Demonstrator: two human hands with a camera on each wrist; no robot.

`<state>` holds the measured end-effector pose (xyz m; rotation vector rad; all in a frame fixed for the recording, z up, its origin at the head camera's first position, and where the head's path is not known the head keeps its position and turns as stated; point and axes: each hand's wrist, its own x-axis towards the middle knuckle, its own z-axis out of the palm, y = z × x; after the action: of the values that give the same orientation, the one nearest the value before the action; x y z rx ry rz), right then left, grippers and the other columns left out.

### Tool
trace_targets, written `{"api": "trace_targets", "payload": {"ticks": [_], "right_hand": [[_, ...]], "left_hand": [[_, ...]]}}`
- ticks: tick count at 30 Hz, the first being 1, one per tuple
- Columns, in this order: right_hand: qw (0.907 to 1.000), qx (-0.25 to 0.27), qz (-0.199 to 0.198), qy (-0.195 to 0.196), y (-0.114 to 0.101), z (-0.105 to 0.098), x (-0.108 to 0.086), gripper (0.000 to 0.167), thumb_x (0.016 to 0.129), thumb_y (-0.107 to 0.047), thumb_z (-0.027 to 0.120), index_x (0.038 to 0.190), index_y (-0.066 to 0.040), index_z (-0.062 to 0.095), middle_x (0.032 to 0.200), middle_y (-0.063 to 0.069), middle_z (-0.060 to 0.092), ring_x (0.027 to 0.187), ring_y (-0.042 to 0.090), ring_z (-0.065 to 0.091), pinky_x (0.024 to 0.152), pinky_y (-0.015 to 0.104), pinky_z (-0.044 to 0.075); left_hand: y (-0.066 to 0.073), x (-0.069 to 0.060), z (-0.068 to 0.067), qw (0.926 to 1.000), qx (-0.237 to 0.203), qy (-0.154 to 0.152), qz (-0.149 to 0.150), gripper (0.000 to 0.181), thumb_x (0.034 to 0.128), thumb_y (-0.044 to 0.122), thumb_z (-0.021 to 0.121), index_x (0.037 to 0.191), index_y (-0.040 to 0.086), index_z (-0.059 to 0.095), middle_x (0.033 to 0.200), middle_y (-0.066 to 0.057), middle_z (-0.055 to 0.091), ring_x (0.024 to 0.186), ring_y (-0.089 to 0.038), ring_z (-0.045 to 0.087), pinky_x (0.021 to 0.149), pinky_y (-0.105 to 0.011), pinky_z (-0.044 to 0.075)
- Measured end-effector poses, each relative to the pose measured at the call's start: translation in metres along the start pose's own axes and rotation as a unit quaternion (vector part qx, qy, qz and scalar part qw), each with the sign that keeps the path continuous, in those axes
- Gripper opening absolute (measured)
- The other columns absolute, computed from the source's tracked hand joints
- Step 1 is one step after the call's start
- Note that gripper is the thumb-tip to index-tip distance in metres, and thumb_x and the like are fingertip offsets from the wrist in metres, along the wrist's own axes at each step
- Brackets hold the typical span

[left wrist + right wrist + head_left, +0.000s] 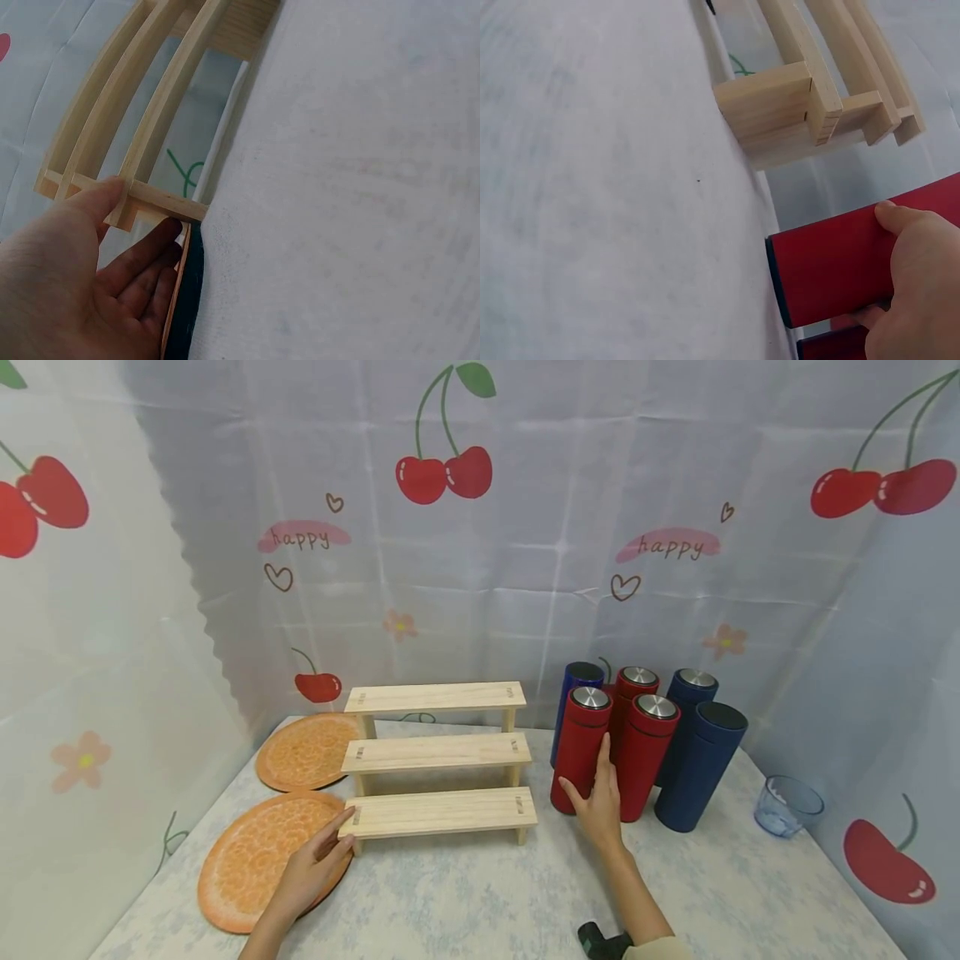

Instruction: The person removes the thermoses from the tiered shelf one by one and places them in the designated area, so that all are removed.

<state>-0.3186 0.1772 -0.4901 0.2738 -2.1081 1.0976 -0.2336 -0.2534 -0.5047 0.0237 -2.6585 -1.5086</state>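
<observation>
My left hand (pixel 311 868) holds the left end of the lowest step of a three-tier wooden stand (pixel 438 812). In the left wrist view, its thumb lies against the board's corner and the fingers reach around below. My right hand (pixel 600 802) grips the front-left red thermos (pixel 576 756), which stands upright with a silver lid. The thumb lies on the thermos's left side, and the fingers go between it and a second red thermos (pixel 647 764). In the right wrist view, the thumb presses the red thermos (pixel 832 266) near the stand's right end.
Behind these stand another red thermos (pixel 636 679) and a blue one (pixel 581 675). Two navy thermoses (pixel 701 768) (pixel 686 693) are at their right. A clear cup (pixel 787 806) sits farther right. Two round orange mats (pixel 258 860) (pixel 303 752) lie left of the stand. Printed curtains surround the table.
</observation>
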Motion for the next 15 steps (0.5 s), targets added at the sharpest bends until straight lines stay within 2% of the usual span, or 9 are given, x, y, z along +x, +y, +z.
{"api": "trace_targets", "payload": {"ticks": [5, 10, 13, 15], "right_hand": [[0.9999, 0.001, -0.008, 0.007, 0.005, 0.001, -0.002, 0.101, 0.077, -0.010, 0.075, 0.150, -0.014, 0.006, 0.125, 0.025, 0.041, 0.115, 0.035, 0.041, 0.093, 0.056, 0.038], [0.9999, 0.004, 0.002, 0.010, 0.003, 0.002, -0.002, 0.100, 0.078, -0.010, 0.075, 0.150, -0.016, 0.006, 0.127, 0.025, 0.040, 0.116, 0.034, 0.041, 0.093, 0.056, 0.040], [0.9995, 0.017, 0.012, 0.021, -0.002, 0.002, 0.000, 0.096, 0.080, -0.009, 0.073, 0.150, -0.018, 0.009, 0.133, 0.021, 0.037, 0.119, 0.032, 0.040, 0.094, 0.054, 0.041], [0.9980, 0.043, 0.015, 0.044, -0.010, 0.000, 0.003, 0.088, 0.081, -0.006, 0.071, 0.149, -0.016, 0.015, 0.135, 0.018, 0.037, 0.120, 0.031, 0.041, 0.094, 0.051, 0.041]], "left_hand": [[0.002, 0.000, 0.001, 1.0000, 0.000, 0.000, 0.003, 0.054, 0.0869, 0.054, 0.054, 0.137, 0.038, 0.042, 0.142, -0.013, 0.037, 0.121, -0.037, 0.045, 0.093, -0.049, 0.043], [0.004, 0.002, 0.000, 1.0000, -0.005, -0.006, 0.000, 0.056, 0.0860, 0.055, 0.054, 0.138, 0.038, 0.042, 0.143, -0.014, 0.036, 0.122, -0.038, 0.044, 0.093, -0.050, 0.043], [0.005, 0.004, -0.004, 0.9985, -0.045, -0.026, -0.019, 0.057, 0.0871, 0.053, 0.054, 0.139, 0.034, 0.041, 0.145, -0.014, 0.032, 0.126, -0.038, 0.038, 0.096, -0.051, 0.039], [0.008, 0.004, -0.009, 0.9937, -0.092, -0.049, -0.042, 0.059, 0.0881, 0.050, 0.054, 0.141, 0.030, 0.039, 0.148, -0.013, 0.027, 0.128, -0.037, 0.035, 0.099, -0.051, 0.036]]}}
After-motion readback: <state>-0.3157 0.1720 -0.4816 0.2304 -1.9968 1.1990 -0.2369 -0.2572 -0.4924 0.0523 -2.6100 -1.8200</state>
